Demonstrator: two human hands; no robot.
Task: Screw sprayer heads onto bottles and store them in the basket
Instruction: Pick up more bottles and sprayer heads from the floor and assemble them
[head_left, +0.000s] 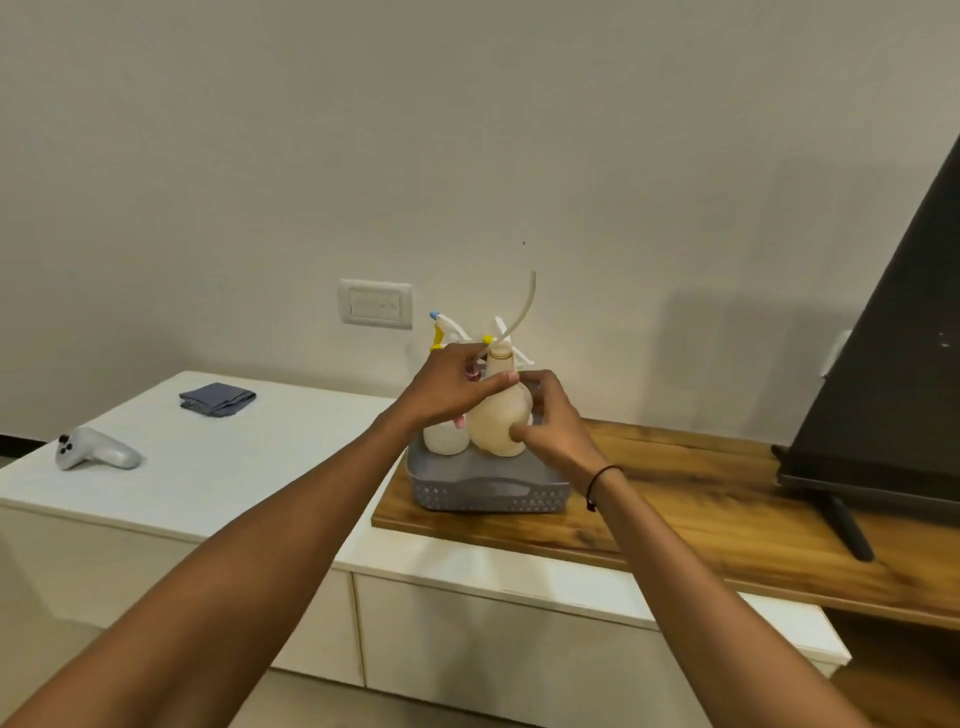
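A cream round-bodied bottle with an open neck is held upright just above the grey perforated basket. My right hand grips the bottle's body from the right. My left hand holds a sprayer head with pink parts, mostly hidden in the fingers; its curved dip tube sticks up above the bottle's neck. Inside the basket stands a white bottle with a blue-tipped, yellow-trigger sprayer. Another white sprayer head with yellow shows behind the cream bottle.
The basket sits on a wooden top over a white cabinet. A white controller and a folded blue cloth lie on the cabinet's left. A dark screen on a stand is at the right. A wall socket is behind.
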